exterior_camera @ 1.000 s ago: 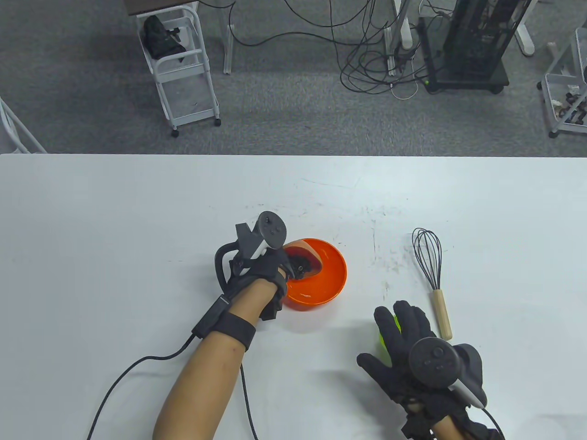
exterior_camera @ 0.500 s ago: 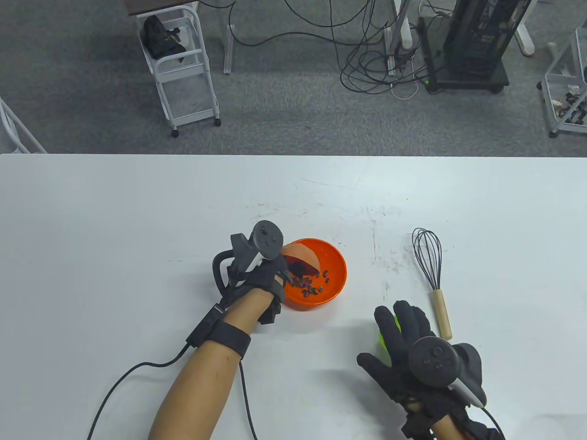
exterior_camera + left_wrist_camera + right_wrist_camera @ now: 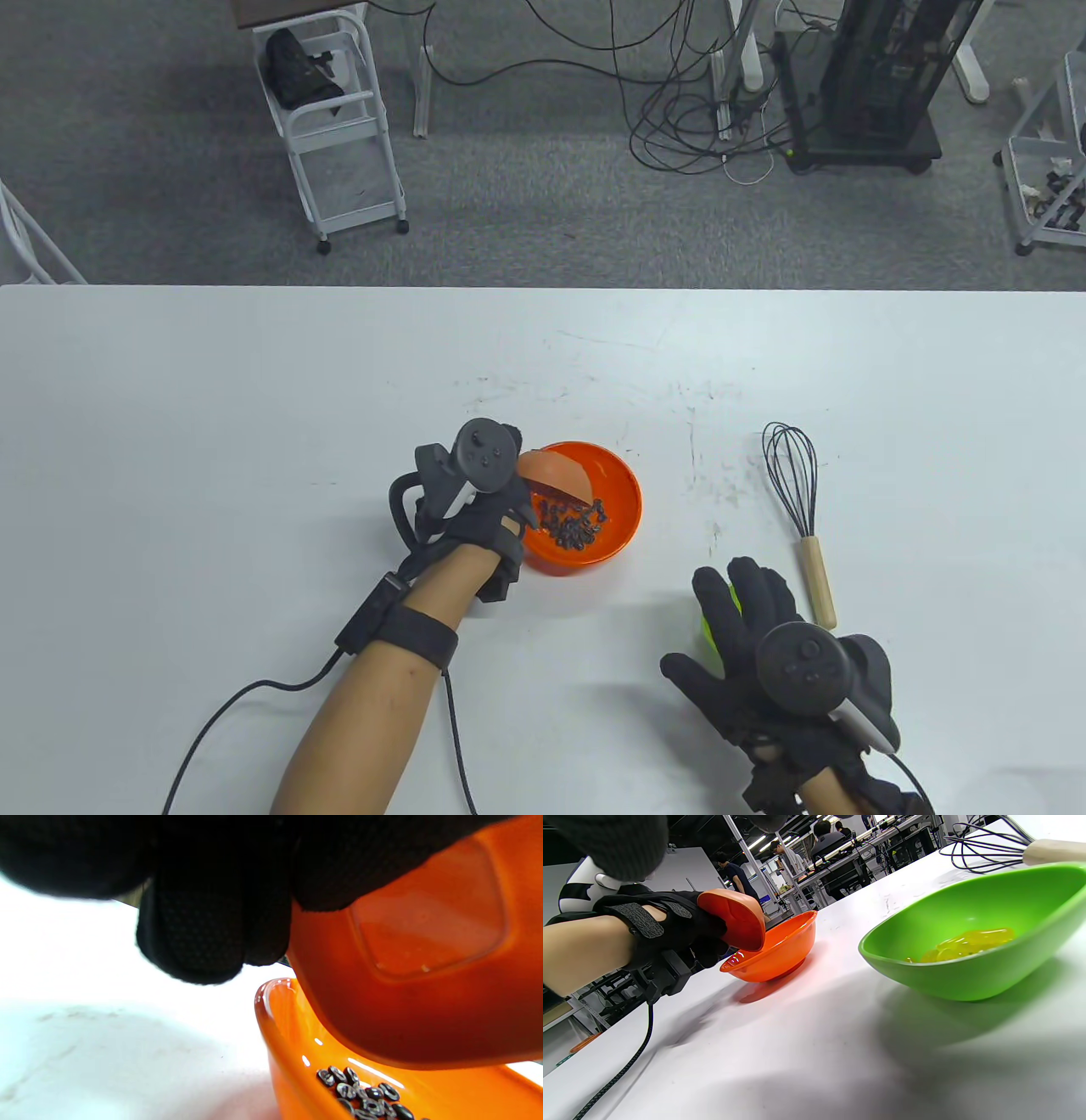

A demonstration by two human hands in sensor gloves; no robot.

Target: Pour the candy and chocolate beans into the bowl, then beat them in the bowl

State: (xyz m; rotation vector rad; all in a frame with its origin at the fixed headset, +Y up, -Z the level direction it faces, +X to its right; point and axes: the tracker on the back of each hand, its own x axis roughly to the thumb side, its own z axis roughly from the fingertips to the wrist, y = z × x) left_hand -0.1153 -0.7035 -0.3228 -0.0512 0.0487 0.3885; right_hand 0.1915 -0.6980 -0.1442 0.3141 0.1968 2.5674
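My left hand grips a small orange dish and holds it tipped steeply over the left side of the orange bowl. Dark chocolate beans lie in a heap on the bowl's floor. The left wrist view shows the dish hanging above the bowl rim and the beans. My right hand hovers with its fingers spread over a green bowl, mostly hiding it. In the right wrist view the green bowl holds yellow candy.
A wire whisk with a wooden handle lies on the white table, right of the orange bowl and just beyond my right hand. A black cable trails from my left wrist toward the front edge.
My left hand has tipped the small dish further, and the chocolate beans have slid out of it into the orange bowl. The right hand has stayed still.
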